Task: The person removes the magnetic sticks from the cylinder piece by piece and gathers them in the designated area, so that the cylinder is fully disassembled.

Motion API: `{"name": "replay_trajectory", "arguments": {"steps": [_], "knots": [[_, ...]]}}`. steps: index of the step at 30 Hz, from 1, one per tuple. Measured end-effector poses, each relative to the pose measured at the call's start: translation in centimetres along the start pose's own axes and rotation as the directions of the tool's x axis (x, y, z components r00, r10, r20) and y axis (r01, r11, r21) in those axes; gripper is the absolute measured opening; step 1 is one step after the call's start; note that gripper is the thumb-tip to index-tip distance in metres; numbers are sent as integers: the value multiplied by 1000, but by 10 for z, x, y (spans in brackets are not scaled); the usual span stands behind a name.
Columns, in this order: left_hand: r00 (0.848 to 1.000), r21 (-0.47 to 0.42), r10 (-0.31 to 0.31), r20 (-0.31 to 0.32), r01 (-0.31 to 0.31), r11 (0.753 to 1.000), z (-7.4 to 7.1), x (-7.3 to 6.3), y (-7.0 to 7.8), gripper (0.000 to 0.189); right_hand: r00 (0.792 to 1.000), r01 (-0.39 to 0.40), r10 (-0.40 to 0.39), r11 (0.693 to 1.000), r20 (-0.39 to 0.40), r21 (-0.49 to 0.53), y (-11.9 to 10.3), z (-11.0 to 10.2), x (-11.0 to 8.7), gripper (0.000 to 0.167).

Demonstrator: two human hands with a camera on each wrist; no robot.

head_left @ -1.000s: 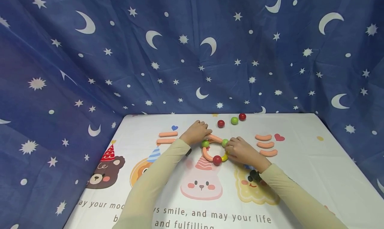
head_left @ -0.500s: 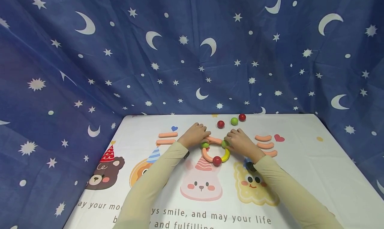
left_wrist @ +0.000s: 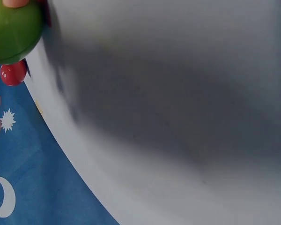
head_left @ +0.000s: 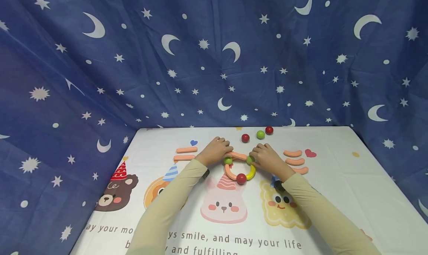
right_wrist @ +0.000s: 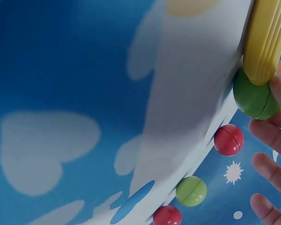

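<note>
the ring (head_left: 229,173) lies on the surface (head_left: 337,177). at the ring's far right corner, the right hand (head_left: 268,160) pinches a green ball (right_wrist: 253,96); at its far left, the left hand (head_left: 214,151) touches a second green ball (left_wrist: 14,35), whether gripping i cannot tell. three loose balls (head_left: 260,134) lie beyond the ring.

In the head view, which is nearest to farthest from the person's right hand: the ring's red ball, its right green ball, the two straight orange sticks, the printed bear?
1. Green ball: touching the right hand, on the ring's right.
2. Red ball: ring's front.
3. Straight orange sticks: left, beyond the left hand.
4. Printed bear: farthest left.
</note>
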State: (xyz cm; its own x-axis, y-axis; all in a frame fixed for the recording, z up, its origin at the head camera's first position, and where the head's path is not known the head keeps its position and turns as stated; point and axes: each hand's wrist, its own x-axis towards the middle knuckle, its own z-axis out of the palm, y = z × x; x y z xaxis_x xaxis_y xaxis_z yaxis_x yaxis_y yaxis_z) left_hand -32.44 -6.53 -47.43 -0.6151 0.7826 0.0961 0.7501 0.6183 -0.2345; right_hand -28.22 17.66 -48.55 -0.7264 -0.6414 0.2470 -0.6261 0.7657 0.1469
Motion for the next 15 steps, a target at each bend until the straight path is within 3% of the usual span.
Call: {"name": "replay_trajectory", "arguments": {"steps": [15], "knots": [[994, 21, 54, -96, -52, 998, -1, -5, 2, 24, 1000, -2, 2, 1000, -11, 7, 0, -1, 0, 34]]}}
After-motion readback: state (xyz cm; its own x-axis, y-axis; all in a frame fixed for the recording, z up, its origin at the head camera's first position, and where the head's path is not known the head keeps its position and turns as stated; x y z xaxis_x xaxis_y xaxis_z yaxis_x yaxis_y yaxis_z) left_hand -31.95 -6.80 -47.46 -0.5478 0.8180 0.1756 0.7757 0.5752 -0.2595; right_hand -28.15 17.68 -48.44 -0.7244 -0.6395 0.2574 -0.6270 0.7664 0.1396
